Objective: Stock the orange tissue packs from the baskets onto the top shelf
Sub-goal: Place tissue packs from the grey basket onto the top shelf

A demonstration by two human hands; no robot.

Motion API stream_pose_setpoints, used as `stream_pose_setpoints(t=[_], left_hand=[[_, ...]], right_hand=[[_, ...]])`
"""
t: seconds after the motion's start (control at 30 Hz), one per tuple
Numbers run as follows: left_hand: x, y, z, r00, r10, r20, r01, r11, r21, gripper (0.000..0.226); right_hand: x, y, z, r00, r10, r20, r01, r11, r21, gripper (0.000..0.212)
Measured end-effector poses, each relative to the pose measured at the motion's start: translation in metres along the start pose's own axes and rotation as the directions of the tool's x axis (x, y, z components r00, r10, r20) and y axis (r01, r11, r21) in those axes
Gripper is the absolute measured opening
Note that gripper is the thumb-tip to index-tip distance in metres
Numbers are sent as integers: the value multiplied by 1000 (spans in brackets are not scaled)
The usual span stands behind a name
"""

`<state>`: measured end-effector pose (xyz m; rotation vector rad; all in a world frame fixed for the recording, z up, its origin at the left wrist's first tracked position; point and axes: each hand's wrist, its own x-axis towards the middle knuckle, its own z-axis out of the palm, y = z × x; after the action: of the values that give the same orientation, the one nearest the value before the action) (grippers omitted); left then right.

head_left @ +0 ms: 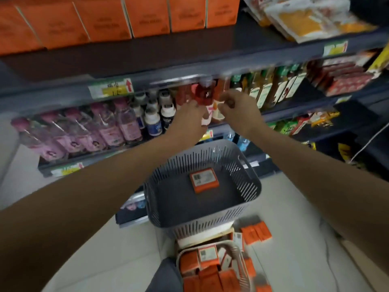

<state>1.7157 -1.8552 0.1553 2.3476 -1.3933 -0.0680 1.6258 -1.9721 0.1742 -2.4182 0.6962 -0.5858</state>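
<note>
Above the grey basket (pixel 249 186), the top shelf (pixel 189 53) carries a row of orange tissue packs (pixel 147 15). Below the grey basket, a white basket (pixel 240 260) holds further packs. Above the grey basket, the left hand (pixel 190 116) and right hand (pixel 237 110) meet at a red-topped bottle (pixel 203 95). Fingers appear curled; blur prevents confirming any grip. Inside the grey basket lies a single orange pack (pixel 204 179).

Six orange tissue packs (pixel 147 17) line the top shelf (pixel 147 57). Two baskets show: a grey basket (pixel 202 224) holding one pack (pixel 205 182), and a white basket (pixel 242 263).
</note>
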Motion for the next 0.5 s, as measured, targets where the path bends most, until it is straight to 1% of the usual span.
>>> stream_pose_setpoints(t=[0.07,0.13,0.23,0.3,0.4,0.5], left_hand=[[-11,-9,22,986,-27,165,32,999,-28,25],[-19,-20,42,955,-60,289,79,996,-52,27],[-24,-38,72,899,-117,423,153,987,-53,29],[-26,-50,88,868,-129,479,177,983,-57,29],[-33,-68,105,850,-147,505,207,976,-63,26],[-37,-87,121,831,-163,532,231,971,-62,21]], right_hand=[[-15,15,19,993,44,113,-38,998,-55,23],[-25,31,38,971,92,221,-63,989,-133,24],[-31,59,68,903,196,383,-111,966,-233,28],[-33,77,87,854,239,461,-113,952,-284,28],[-34,100,115,775,302,555,-118,932,-342,28],[-37,125,147,693,387,609,-158,905,-396,28]])
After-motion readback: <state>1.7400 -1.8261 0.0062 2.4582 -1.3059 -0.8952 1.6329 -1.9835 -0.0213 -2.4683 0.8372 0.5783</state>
